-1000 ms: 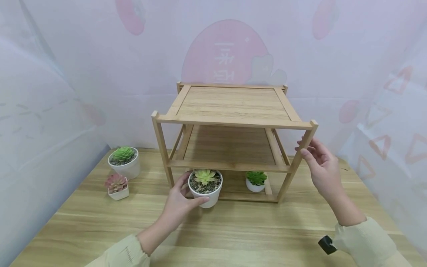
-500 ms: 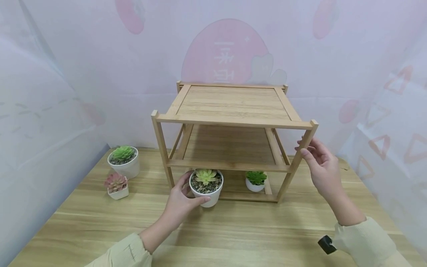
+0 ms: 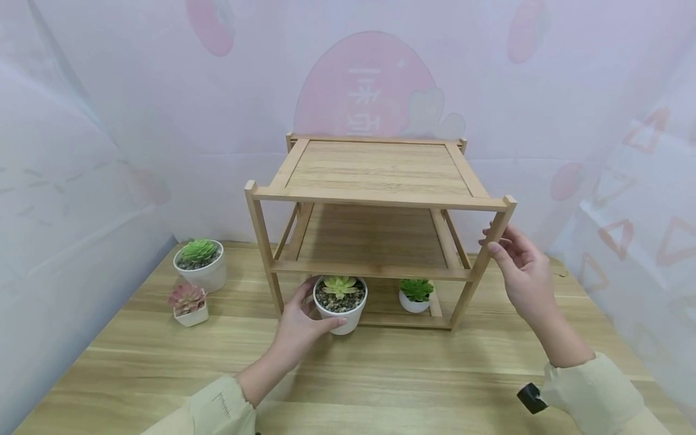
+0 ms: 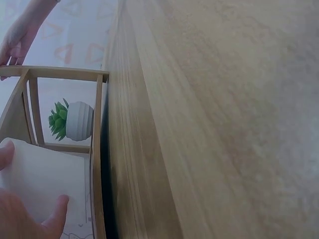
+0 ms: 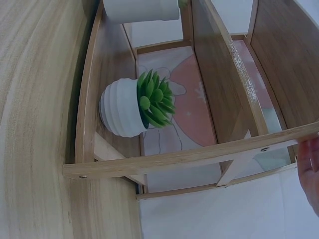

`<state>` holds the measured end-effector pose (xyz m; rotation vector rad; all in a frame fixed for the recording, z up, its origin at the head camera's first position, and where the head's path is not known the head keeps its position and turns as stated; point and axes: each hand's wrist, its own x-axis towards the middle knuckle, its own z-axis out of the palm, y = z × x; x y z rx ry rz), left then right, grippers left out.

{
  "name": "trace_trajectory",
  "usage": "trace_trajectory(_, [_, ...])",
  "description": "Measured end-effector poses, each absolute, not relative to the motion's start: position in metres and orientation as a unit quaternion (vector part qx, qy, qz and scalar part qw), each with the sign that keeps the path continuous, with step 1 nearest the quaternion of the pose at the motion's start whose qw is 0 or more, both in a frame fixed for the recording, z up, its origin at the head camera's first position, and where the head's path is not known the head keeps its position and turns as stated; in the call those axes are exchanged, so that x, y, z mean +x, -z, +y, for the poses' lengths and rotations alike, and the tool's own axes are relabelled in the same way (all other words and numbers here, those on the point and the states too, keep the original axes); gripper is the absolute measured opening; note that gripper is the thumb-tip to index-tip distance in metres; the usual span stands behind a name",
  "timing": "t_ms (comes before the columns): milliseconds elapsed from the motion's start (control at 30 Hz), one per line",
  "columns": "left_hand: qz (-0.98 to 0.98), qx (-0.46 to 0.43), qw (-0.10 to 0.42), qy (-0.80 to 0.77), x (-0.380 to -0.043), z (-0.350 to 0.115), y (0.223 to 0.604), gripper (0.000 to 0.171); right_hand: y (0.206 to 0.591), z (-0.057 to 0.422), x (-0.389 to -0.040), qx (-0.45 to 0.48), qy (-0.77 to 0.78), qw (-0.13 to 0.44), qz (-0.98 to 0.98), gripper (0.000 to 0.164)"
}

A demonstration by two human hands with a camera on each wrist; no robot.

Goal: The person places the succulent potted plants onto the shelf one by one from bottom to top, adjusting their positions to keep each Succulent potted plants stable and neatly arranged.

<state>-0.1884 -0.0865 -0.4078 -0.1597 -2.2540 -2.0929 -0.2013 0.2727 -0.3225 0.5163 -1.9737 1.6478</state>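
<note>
My left hand (image 3: 298, 329) grips a white round pot (image 3: 342, 323) holding a pale yellow-green succulent (image 3: 339, 286) in gravel, thumb in front and fingers round its left side. The pot is at the front of the lowest level of a wooden shelf rack (image 3: 380, 172), below the middle board. In the left wrist view, that white pot (image 4: 47, 174) sits between thumb and fingers. My right hand (image 3: 526, 275) holds the rack's front right upright, thumb on the near side. A smaller white ribbed pot with a green succulent (image 5: 119, 109) stands on the bottom board, further right.
On the wooden table (image 3: 380, 386), left of the rack, are a white pot with a green succulent (image 3: 201, 266) and a small white square pot with a pink succulent (image 3: 188, 303). Pale printed cloth (image 3: 228, 181) encloses the back and sides.
My left hand has brought the yellow-green succulent's pot slightly to the right and inward toward the bottom level. My right hand stays on the upright.
</note>
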Motion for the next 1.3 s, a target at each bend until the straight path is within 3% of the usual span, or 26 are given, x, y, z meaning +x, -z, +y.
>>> trace_trajectory(567, [-0.737,-0.044,0.033,0.674,-0.2,-0.068,0.409,0.095,0.323,0.273,-0.203,0.191,-0.608,0.26,-0.725,0.037])
trace_trajectory(1300, [-0.728,-0.054,0.031,0.683,-0.217,-0.055,0.416,0.085,0.324,0.274,-0.203,0.192,-0.608,0.254,-0.727,0.038])
